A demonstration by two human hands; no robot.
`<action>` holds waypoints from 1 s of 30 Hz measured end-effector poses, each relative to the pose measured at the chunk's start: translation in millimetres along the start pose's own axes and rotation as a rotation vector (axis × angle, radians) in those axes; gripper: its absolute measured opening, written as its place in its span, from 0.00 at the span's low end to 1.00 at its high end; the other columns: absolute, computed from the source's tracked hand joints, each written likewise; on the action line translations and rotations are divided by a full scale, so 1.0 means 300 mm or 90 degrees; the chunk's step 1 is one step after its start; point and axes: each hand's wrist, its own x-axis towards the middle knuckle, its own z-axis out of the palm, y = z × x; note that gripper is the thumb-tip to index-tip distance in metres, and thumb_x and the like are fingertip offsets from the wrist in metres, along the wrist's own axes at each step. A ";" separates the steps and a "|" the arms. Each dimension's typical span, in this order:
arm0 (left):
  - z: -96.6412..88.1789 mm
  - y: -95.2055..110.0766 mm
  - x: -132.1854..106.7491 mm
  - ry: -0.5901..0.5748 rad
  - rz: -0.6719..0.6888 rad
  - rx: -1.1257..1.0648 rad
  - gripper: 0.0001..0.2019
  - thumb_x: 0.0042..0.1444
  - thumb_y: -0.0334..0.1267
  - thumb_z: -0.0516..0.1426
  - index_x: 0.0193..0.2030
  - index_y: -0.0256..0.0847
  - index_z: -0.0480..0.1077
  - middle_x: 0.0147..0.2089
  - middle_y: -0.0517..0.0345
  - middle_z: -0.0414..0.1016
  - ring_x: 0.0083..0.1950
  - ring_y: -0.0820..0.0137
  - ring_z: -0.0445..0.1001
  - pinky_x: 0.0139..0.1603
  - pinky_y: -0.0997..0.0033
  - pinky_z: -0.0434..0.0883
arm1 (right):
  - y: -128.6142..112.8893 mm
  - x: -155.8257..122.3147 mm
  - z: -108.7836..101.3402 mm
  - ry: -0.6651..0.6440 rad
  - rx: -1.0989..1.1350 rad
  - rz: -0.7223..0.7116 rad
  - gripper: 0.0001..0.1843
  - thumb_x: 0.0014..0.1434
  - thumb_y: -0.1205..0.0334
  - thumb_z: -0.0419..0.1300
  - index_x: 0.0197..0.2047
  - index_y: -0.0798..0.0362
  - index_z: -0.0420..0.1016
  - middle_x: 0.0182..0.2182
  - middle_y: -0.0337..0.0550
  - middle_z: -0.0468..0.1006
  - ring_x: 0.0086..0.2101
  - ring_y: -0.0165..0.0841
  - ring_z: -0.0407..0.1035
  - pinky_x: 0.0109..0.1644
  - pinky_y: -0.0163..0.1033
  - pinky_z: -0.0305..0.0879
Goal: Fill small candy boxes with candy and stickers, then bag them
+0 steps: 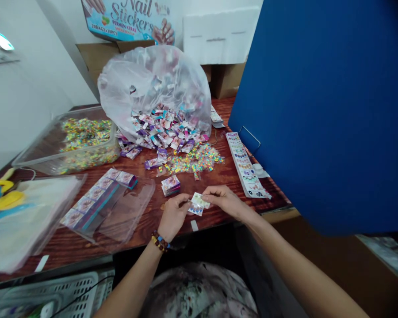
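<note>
My left hand (174, 214) and my right hand (223, 199) meet over the front edge of a reddish wooden table (215, 176). Both pinch one small sticker packet (197, 204) between their fingertips, left hand at its left side, right hand at its top right. A beaded bracelet (160, 241) circles my left wrist. Just behind the hands lies a short stack of small packets (170, 184). Further back, loose colourful bits (195, 160) and many small purple and pink packets (159, 130) spill from a big clear plastic bag (152, 79).
A clear tub (40, 152) with colourful bits stands at the left. A row of packets in a clear sleeve (96, 196) lies front left. Long sticker strips (247, 165) lie right, beside a large blue board (321, 110). Cardboard boxes (96, 55) stand behind.
</note>
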 end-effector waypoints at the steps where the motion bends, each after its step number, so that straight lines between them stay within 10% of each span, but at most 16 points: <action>1: 0.002 -0.011 0.000 0.011 0.009 -0.005 0.09 0.51 0.35 0.56 0.37 0.37 0.75 0.36 0.55 0.77 0.34 0.68 0.75 0.36 0.69 0.75 | 0.015 -0.002 0.010 -0.010 0.032 0.028 0.11 0.50 0.55 0.62 0.26 0.55 0.74 0.21 0.35 0.72 0.24 0.27 0.64 0.30 0.33 0.59; 8: 0.017 -0.033 -0.022 0.089 0.087 -0.021 0.12 0.52 0.31 0.55 0.42 0.39 0.75 0.42 0.54 0.79 0.44 0.67 0.76 0.48 0.68 0.73 | 0.109 -0.004 0.085 0.086 0.108 0.100 0.16 0.45 0.52 0.65 0.32 0.53 0.70 0.22 0.33 0.72 0.21 0.26 0.66 0.23 0.31 0.62; 17: 0.023 -0.018 -0.027 0.120 -0.086 -0.219 0.19 0.44 0.43 0.66 0.42 0.35 0.73 0.37 0.54 0.79 0.34 0.67 0.79 0.39 0.65 0.78 | 0.106 0.029 0.070 0.061 -0.025 0.036 0.12 0.53 0.54 0.60 0.26 0.54 0.70 0.16 0.33 0.71 0.18 0.26 0.65 0.23 0.30 0.59; 24: -0.006 -0.041 -0.030 0.153 -0.102 -0.246 0.19 0.40 0.42 0.67 0.38 0.34 0.73 0.33 0.55 0.80 0.31 0.69 0.79 0.34 0.71 0.78 | 0.056 0.163 0.035 0.233 -0.562 -0.039 0.11 0.61 0.55 0.55 0.41 0.52 0.73 0.41 0.46 0.76 0.39 0.36 0.72 0.39 0.38 0.65; 30: -0.034 -0.041 -0.037 0.153 -0.120 -0.261 0.20 0.39 0.42 0.68 0.39 0.34 0.73 0.33 0.55 0.80 0.31 0.68 0.79 0.32 0.70 0.78 | 0.052 0.207 0.020 0.168 -0.779 -0.022 0.12 0.64 0.65 0.49 0.42 0.52 0.73 0.43 0.51 0.74 0.44 0.38 0.70 0.38 0.38 0.64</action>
